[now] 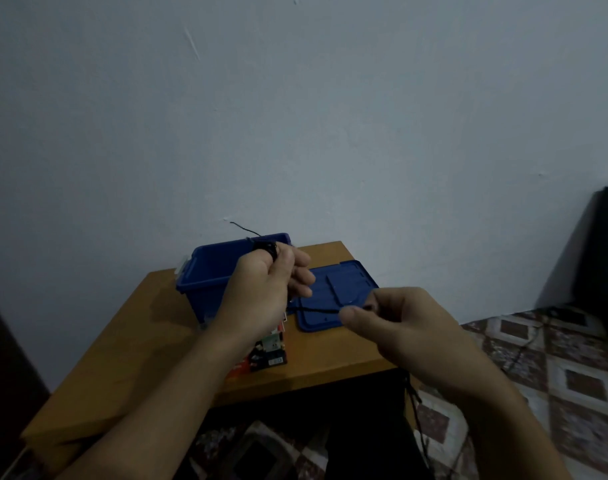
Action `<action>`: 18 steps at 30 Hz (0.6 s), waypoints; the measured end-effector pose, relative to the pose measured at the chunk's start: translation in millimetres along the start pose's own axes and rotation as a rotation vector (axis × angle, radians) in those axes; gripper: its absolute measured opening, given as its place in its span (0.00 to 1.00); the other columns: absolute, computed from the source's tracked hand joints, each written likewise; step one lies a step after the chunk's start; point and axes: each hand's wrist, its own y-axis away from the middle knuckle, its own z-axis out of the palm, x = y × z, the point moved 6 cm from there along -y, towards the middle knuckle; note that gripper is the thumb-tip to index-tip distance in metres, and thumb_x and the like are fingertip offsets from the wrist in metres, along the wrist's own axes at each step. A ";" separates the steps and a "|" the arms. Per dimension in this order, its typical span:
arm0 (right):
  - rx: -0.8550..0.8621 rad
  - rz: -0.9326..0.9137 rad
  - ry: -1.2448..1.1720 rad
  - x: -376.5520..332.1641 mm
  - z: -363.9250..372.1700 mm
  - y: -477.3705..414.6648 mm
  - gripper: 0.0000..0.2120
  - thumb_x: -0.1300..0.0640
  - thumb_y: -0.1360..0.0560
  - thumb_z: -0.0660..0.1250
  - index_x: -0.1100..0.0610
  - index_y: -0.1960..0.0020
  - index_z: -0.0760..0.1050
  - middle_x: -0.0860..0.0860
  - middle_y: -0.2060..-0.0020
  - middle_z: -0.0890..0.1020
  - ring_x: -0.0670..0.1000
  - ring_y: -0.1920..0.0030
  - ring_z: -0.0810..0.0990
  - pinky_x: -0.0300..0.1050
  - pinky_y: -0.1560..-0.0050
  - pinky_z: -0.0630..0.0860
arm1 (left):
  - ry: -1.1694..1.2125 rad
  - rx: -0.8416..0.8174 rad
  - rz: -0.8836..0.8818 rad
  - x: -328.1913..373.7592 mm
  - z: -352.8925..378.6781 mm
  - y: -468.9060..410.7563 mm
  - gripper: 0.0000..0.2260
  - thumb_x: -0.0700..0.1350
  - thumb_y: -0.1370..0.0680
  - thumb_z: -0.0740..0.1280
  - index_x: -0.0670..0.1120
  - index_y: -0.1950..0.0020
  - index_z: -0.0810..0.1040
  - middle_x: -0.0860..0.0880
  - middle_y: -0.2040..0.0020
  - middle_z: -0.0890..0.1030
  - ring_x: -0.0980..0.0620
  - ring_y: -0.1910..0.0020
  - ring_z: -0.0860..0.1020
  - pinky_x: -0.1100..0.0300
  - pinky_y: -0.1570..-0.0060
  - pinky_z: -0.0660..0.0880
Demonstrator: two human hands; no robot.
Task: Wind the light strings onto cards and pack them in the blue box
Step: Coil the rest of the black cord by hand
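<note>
winding step, mid frame: left hand (261,289) grips dark wound bundle (266,249), right hand (399,327) pinches thin black light string (316,310). next likely another wrap.

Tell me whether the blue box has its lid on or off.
Off: the blue plastic box stands open-topped, and its flat blue lid lies beside it on the wooden table.

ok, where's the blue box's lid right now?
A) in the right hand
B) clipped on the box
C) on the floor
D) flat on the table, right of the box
D: the lid lies flat on the table just right of the open blue box; the right hand pinches only the light string.
</note>
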 end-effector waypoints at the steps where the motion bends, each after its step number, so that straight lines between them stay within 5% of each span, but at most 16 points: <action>1: 0.010 -0.025 -0.099 -1.8 0.1 -0.4 0.19 0.44 0.26 0.70 0.54 0.67 0.69 0.45 0.77 0.67 0.44 0.77 0.63 0.38 0.73 0.63 | -0.056 -0.055 -0.023 0.0 3.4 1.0 0.16 0.47 0.14 0.54 0.43 0.51 0.79 0.47 0.60 0.83 0.55 0.65 0.82 0.67 0.63 0.77; 5: 0.035 -0.096 -0.333 -6.7 -1.2 0.1 0.16 0.47 0.24 0.71 0.54 0.66 0.73 0.50 0.75 0.65 0.49 0.76 0.59 0.43 0.74 0.56 | -0.176 -0.315 -0.181 -7.9 19.2 7.3 0.17 0.50 0.15 0.55 0.42 0.49 0.80 0.46 0.64 0.82 0.50 0.69 0.80 0.59 0.64 0.78; 9: 0.098 -0.135 -0.380 -10.3 -5.9 1.7 0.16 0.50 0.26 0.69 0.64 0.61 0.73 0.48 0.75 0.65 0.47 0.76 0.58 0.40 0.76 0.58 | 0.000 -0.495 -0.291 -13.4 33.5 17.8 0.19 0.49 0.15 0.56 0.38 0.54 0.79 0.47 0.73 0.71 0.51 0.76 0.64 0.58 0.72 0.65; 14: 0.149 -0.162 -0.423 -10.5 -9.7 2.7 0.18 0.51 0.27 0.68 0.68 0.58 0.73 0.48 0.76 0.65 0.48 0.76 0.58 0.41 0.76 0.56 | 0.169 -0.654 -0.396 -12.3 44.6 28.7 0.35 0.72 0.22 0.48 0.43 0.65 0.74 0.49 0.73 0.60 0.51 0.74 0.55 0.57 0.71 0.57; 18: 0.031 -0.171 -0.507 -11.5 -4.9 3.0 0.11 0.54 0.23 0.69 0.63 0.56 0.79 0.49 0.74 0.65 0.49 0.75 0.57 0.42 0.75 0.55 | 0.126 -0.749 -0.414 -14.0 50.0 31.6 0.34 0.77 0.28 0.43 0.48 0.69 0.62 0.50 0.74 0.57 0.52 0.75 0.53 0.60 0.75 0.54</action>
